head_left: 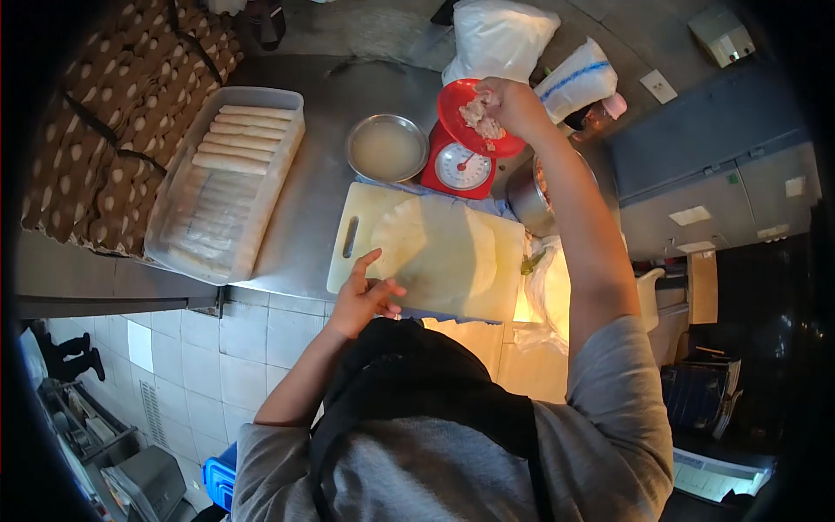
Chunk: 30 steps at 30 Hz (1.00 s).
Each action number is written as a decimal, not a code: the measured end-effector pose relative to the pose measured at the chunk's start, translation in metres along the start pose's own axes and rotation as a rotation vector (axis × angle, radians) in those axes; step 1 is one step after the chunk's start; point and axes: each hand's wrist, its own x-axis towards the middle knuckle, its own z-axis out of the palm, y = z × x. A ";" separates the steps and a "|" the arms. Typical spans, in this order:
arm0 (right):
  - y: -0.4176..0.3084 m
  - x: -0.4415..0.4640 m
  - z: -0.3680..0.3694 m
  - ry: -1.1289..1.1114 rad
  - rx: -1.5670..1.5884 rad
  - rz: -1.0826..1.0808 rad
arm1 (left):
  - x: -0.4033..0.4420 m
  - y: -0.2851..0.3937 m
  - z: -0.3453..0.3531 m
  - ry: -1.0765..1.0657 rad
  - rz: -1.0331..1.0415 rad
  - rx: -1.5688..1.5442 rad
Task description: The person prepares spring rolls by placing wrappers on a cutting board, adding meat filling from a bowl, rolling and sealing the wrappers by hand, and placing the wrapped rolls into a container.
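My right hand (507,104) is over the red plate (452,102) of the kitchen scale (463,167), its fingers closed at the pale, minced-looking filling (484,120). My left hand (366,298) hovers at the near left edge of the cutting board (348,209), fingers apart, holding nothing. Thin round wrappers (470,252) lie flat on the board, partly in shadow. Left of the scale stands a metal bowl (387,150) of cloudy liquid. A metal pot (531,196) is to the right, partly hidden by my right forearm.
A plastic container (294,157) with rows of pale rolls stands on the left of the steel counter (317,104). Egg trays (96,130) are stacked beyond it. White bags (500,39) lie behind the scale. A person's dark-clad legs (74,355) show at lower left.
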 end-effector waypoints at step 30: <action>-0.029 -0.080 -0.006 -0.255 1.086 0.168 | 0.002 0.013 -0.055 -0.081 0.085 0.136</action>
